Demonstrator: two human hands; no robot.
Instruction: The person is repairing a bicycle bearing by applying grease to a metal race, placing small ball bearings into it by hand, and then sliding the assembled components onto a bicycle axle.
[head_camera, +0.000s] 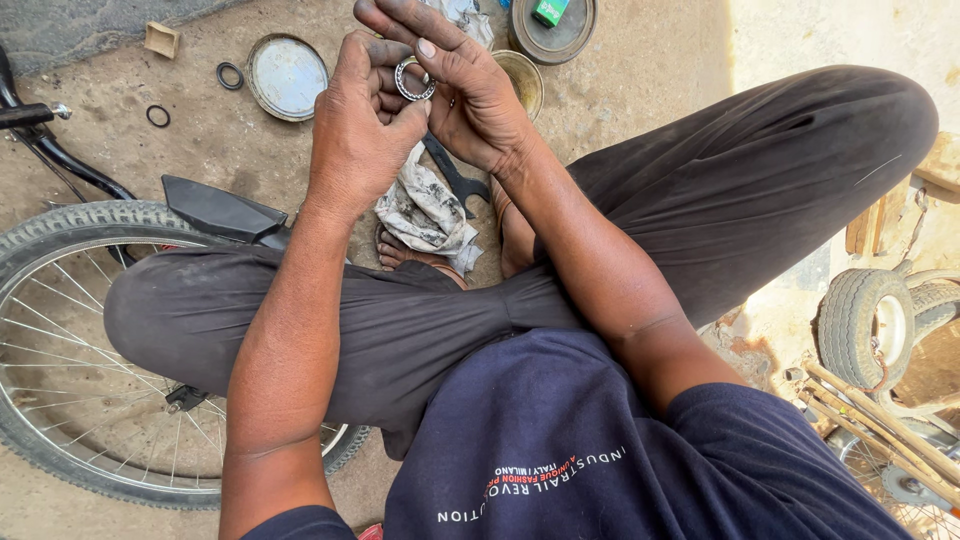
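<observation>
At the upper middle of the frame, the bearing ring (414, 79) sits pinched between both hands, its open face toward the camera, the right hand (470, 95) and left hand (360, 125) gripping opposite sides equally close.

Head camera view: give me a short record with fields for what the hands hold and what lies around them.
Held: small round metal bearing ring, pinched between both hands
Left hand: fingers closed on the ring's left side
Right hand: fingers curled over its right side
Below hands: dirty grey-white rag, dark metal spanner
Ground left: round silver metal lid, two black rubber rings
Far left: spoked bicycle wheel
</observation>
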